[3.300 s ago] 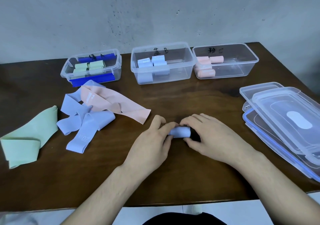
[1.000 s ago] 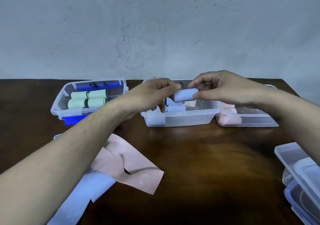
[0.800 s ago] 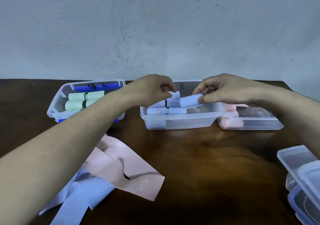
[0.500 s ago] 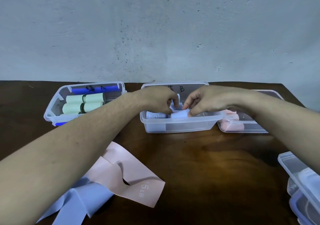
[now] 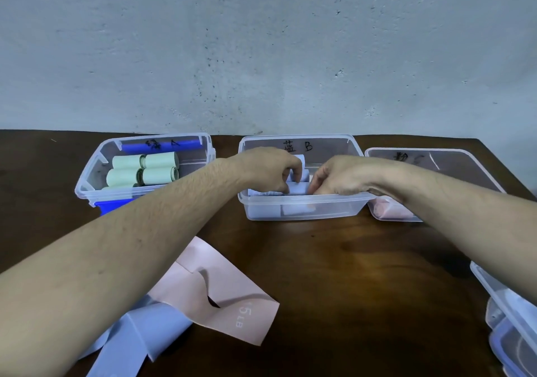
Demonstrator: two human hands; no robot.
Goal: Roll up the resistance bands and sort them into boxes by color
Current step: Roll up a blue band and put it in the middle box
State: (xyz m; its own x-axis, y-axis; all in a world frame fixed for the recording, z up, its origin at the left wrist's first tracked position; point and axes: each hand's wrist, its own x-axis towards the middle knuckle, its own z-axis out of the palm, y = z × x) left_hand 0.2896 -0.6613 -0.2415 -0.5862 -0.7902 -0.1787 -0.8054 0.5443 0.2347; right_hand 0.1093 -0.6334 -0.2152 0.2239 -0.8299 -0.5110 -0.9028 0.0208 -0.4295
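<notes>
Centrally, the middle box [image 5: 302,208], marked B, serves as landmark; counts run from largest thing to smallest. Three clear boxes stand in a row: the left box [image 5: 87,185] to its left, the right box [image 5: 436,155] touching its right side. A stack of lids [image 5: 511,324] lies nearer the viewer, to the right; their number cannot be told. Two unrolled bands lie nearer the viewer, to the left: the pink band [image 5: 220,295] over the blue band [image 5: 139,339]. Four green rolls [image 5: 142,169] fill the left box. Inside the middle box, the blue roll [image 5: 299,187] lies with its long axis left to right, between both hands and equally near each. The left hand [image 5: 267,167] and right hand [image 5: 343,176] curl their fingers onto its two ends.
</notes>
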